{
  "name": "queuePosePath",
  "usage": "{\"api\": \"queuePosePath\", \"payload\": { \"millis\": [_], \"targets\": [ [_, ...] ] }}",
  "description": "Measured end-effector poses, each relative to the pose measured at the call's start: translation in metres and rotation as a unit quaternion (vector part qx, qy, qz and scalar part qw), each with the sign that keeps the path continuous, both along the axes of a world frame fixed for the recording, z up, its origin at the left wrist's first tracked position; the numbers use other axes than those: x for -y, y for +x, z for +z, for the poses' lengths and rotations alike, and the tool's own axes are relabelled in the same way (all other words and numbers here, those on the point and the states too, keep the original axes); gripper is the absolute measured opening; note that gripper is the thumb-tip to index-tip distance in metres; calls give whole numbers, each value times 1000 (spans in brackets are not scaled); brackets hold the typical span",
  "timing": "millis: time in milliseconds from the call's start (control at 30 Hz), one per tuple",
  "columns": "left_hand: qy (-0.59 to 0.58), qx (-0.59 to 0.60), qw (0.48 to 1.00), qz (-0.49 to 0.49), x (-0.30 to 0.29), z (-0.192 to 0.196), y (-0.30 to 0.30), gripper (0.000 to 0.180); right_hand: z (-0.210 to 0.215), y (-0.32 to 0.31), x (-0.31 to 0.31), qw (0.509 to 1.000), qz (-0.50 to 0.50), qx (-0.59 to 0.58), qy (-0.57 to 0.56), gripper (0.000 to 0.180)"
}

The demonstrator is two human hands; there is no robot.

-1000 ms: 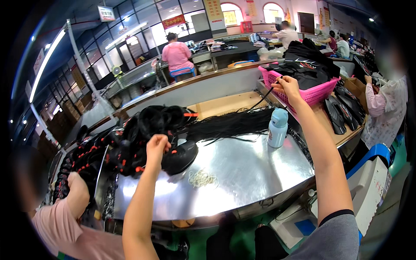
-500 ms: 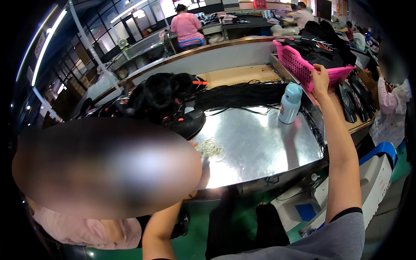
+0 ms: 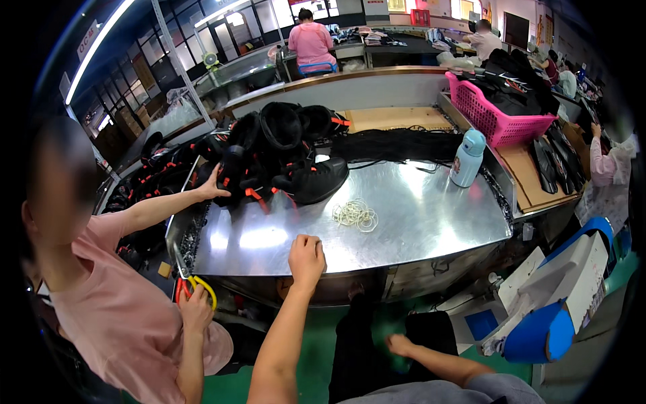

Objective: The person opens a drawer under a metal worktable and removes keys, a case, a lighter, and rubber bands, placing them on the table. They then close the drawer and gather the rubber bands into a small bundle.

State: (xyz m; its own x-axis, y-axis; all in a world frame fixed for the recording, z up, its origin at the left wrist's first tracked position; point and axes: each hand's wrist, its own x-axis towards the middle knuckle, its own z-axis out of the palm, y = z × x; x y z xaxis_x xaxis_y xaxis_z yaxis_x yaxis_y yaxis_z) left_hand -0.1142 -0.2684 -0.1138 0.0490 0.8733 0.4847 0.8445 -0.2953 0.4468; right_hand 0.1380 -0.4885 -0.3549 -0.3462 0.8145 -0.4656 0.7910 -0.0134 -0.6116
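My left hand (image 3: pixel 307 260) is closed in a loose fist at the front edge of the metal tabletop (image 3: pixel 417 215); anything inside it is hidden. A tangle of pale elastic bands (image 3: pixel 356 215) lies just beyond it. Low over my lap, my right hand (image 3: pixel 400 345) has its fingers curled, with the palm side out of sight. Black shoes with orange-red tabs (image 3: pixel 311 180) are heaped at the left of the table, and a bundle of black laces (image 3: pixel 397 145) stretches behind. The light-blue bottle (image 3: pixel 468 159) stands upright at the right.
At the left a co-worker in pink (image 3: pixel 128 283) touches the shoe pile and holds scissors with red and yellow handles (image 3: pixel 195 291). A pink basket (image 3: pixel 488 114) of black pieces sits on the right-hand shelf. A white-and-blue machine (image 3: pixel 558 296) stands below it.
My right hand has let go of the pink basket and come down to my lap. The view has shifted, bringing the co-worker, the scissors and my left fist into sight.
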Motion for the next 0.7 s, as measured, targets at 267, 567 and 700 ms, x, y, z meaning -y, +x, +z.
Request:
{"api": "queuePosePath", "payload": {
  "millis": [267, 567, 700],
  "targets": [
    [-28, -118, 992, 29, -6, -2, 10, 31, -88, 24, 16, 928, -21, -61, -367, 23],
    [-103, -157, 981, 42, -7, 5, 9, 38, -45, 38, -19, 835, -177, -199, -481, 23],
    [-74, -155, 984, 37, -14, 5, 8, 37, -26, 48, -29, 799, -253, -252, -483, 23]
  ]
}}
